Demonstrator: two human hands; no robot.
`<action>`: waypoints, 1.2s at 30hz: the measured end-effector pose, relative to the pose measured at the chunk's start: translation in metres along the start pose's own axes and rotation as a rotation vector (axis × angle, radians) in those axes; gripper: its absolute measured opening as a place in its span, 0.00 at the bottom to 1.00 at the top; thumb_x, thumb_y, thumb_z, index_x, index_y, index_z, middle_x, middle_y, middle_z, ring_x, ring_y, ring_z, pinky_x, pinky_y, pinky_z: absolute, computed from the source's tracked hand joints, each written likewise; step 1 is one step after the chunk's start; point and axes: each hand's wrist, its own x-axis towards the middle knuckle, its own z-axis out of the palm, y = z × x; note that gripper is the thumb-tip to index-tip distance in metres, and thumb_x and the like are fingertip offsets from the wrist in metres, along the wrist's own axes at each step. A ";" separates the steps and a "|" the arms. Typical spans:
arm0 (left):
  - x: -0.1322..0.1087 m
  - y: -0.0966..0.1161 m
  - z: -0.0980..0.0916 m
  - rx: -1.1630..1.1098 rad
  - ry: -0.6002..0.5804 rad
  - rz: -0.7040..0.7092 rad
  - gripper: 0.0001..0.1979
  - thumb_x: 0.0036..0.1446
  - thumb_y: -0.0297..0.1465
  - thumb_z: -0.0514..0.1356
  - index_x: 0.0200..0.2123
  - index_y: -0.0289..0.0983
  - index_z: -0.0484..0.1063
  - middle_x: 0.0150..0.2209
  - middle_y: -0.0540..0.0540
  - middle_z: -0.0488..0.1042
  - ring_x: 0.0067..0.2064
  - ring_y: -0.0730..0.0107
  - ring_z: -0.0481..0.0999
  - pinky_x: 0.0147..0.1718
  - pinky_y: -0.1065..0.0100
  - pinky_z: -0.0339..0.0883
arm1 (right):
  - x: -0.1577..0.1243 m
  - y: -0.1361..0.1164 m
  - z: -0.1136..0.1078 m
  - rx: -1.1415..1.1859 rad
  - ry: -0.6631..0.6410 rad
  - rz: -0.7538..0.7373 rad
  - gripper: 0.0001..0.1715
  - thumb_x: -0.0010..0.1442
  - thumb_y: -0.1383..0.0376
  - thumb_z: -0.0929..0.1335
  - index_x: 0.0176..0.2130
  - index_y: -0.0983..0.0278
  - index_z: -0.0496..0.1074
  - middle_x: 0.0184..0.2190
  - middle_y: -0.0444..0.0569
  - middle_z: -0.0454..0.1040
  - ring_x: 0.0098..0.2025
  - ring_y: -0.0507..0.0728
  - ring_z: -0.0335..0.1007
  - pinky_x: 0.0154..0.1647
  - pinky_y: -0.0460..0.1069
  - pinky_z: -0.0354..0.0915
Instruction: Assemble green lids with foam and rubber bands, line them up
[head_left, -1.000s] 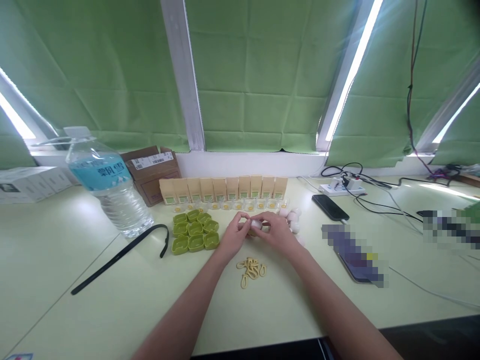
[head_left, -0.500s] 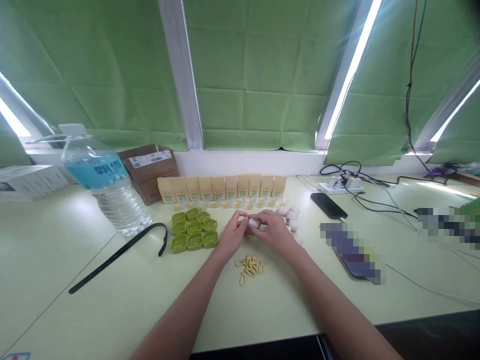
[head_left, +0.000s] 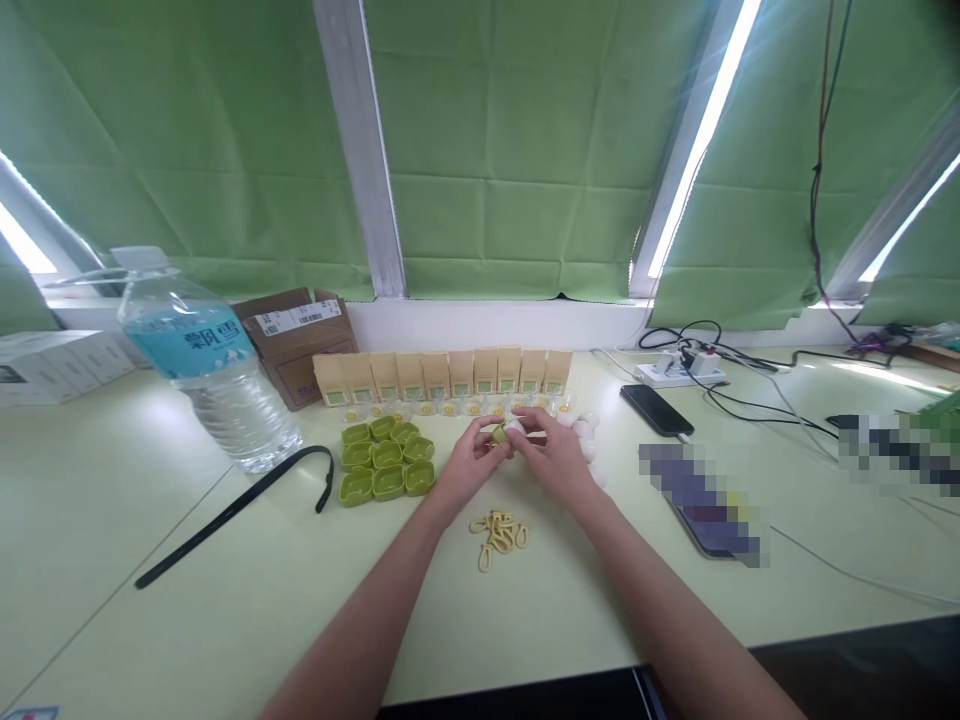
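Nine green cups (head_left: pixel 388 456) stand in a tight block, three by three, on the pale tabletop (head_left: pixel 555 620); to the right of this block, both hands meet above the table, each partly closed with bent fingers; the left hand (head_left: pixel 474 455), the nearer of the two to the block, has thumb and fingertips about a small green piece (head_left: pixel 499 433); the right hand (head_left: pixel 553 450) pinches a small white piece (head_left: pixel 514 428) between thumb and fingers; the two pieces are side by side, right of the block, though the fingers hide too much to tell whether they are joined; farther right of the block, just past the right hand, lies a cluster of whitish rounded pieces (head_left: pixel 586 430), partly covered by that hand; to the right of the block and nearer the wearer is a loose pile of pale yellow loops (head_left: pixel 501 537); behind the block runs a row of brown paper pouches (head_left: pixel 436 376), with small clear-and-yellow items (head_left: pixel 450 408) along its front; left of the block are a black strap (head_left: pixel 236 524), a large water bottle (head_left: pixel 221 370) and, farther back, a brown carton (head_left: pixel 304 350); well to its right lies a black phone (head_left: pixel 657 410).
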 end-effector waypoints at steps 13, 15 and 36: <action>0.006 -0.001 -0.008 -0.145 0.179 0.023 0.27 0.49 0.42 0.69 0.51 0.41 0.68 0.40 0.45 0.76 0.36 0.68 0.77 0.32 0.71 0.62 | 0.000 -0.004 -0.002 -0.105 -0.017 -0.090 0.19 0.66 0.56 0.62 0.53 0.60 0.69 0.48 0.53 0.74 0.44 0.58 0.73 0.48 0.55 0.69; 0.006 -0.001 -0.008 -0.140 0.186 0.032 0.28 0.49 0.41 0.69 0.51 0.41 0.68 0.41 0.45 0.76 0.37 0.69 0.77 0.32 0.71 0.62 | -0.001 -0.003 -0.001 -0.135 -0.048 -0.103 0.20 0.66 0.56 0.62 0.55 0.59 0.68 0.50 0.53 0.73 0.45 0.58 0.72 0.49 0.56 0.69; 0.006 -0.005 -0.011 -0.147 0.205 0.007 0.29 0.47 0.42 0.70 0.52 0.42 0.69 0.43 0.44 0.76 0.37 0.68 0.77 0.31 0.72 0.61 | -0.005 -0.004 0.000 -0.171 -0.134 -0.118 0.24 0.64 0.59 0.64 0.59 0.56 0.64 0.55 0.52 0.69 0.48 0.59 0.72 0.50 0.57 0.68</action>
